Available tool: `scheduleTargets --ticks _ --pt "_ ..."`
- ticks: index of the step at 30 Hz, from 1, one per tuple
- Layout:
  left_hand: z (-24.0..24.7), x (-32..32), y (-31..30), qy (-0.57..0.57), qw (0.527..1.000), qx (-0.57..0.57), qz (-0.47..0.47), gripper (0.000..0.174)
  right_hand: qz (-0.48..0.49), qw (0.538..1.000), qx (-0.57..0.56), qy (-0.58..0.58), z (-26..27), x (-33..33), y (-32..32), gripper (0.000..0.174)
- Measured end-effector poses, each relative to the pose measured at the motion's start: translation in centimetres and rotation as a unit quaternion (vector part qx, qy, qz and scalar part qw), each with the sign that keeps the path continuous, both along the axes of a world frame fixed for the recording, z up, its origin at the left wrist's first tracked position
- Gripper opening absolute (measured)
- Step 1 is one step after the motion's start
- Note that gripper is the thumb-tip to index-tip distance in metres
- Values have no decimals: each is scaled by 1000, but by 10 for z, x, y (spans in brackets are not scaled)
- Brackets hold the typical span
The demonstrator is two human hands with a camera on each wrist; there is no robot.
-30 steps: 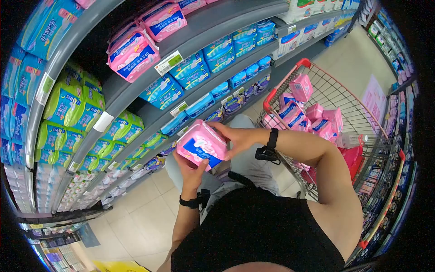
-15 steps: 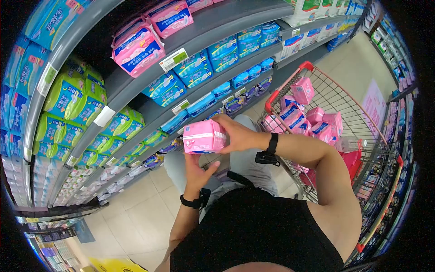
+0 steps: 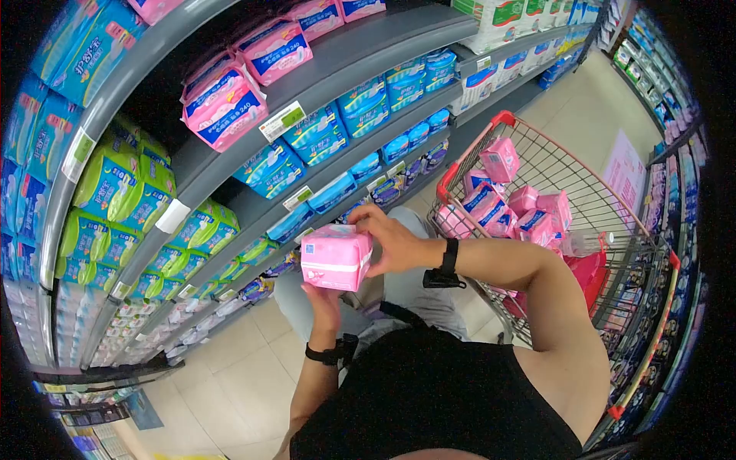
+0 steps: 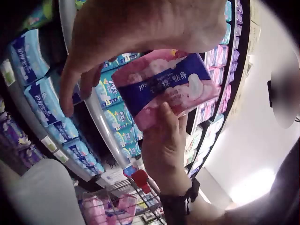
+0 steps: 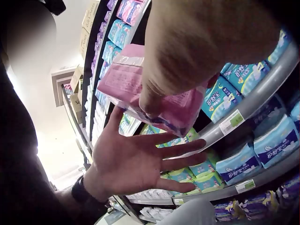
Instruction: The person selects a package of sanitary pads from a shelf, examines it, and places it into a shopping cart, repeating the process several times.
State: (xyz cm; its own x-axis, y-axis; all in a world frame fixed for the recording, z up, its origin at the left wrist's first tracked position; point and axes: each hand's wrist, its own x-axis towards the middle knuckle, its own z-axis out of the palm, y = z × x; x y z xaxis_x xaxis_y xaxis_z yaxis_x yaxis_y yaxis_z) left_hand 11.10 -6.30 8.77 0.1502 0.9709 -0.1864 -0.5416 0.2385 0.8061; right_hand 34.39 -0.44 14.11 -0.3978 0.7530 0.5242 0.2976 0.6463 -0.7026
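A pink pack with a blue panel [image 3: 333, 261] [image 4: 164, 86] is held up in front of the body, its plain pink side facing the head camera. My right hand [image 3: 397, 244] [image 4: 166, 157] grips one end, the thumb lying across the printed face in the left wrist view. Just below the pack is my left hand [image 3: 324, 310] [image 5: 133, 164]; in the right wrist view its palm shows and the fingers are spread straight. Whether the left hand touches the pack I cannot tell. Black bands with small devices circle both wrists.
A wire cart [image 3: 563, 153] with red corners stands at the right, holding several pink packs [image 3: 491, 211] and a clear bottle [image 3: 586, 244]. Shelves [image 3: 368, 46] of pink, blue and green packs curve along the left and front. Tiled floor [image 3: 230, 376] shows at lower left.
The pack has turned from its blue-panelled face to its plain side and sits slightly lower than half a second ago. My left hand's thumb has come off its face. The right hand keeps its grip.
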Motion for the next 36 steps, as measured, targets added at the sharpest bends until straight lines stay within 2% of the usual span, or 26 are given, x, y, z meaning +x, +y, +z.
scheduleTargets --ticks 2,6,9,12,15,18,21,22,25,28,31,34,36 --pt "-7 -6 2 -45 998 6 -43 100 2 1000 28 -9 -5 1 3 82" --pt "-5 -6 -7 -13 996 77 -51 100 43 995 63 -68 -15 -1 2 92" --pt "15 -3 -8 42 994 101 -18 108 120 992 33 -20 -2 -4 0 101" --pt "34 4 -4 134 977 165 18 111 118 992 -34 -22 -1 -4 -3 117" --pt "41 1 -2 229 947 223 41 115 174 962 -208 -18 -11 -3 -4 128" --pt "52 7 -4 281 922 263 43 126 170 969 -180 4 -13 -4 -1 138" --pt "48 8 -5 356 886 295 33 129 165 972 -167 -34 -1 0 -3 139" --pt "44 7 -4 346 890 295 22 132 159 977 -135 -49 4 1 -4 138" --pt "43 7 -6 357 881 310 28 135 166 974 -151 -34 2 2 -4 136" --pt "41 6 -2 290 911 289 50 134 143 978 -147 -34 13 2 -5 132" --pt "49 8 -3 251 927 277 39 127 126 989 -55 -60 8 3 2 127" --pt "34 0 2 184 957 224 -18 113 109 991 39 -70 8 -1 3 112" --pt "35 2 -1 233 954 187 -43 107 97 986 60 -124 0 0 -1 106"
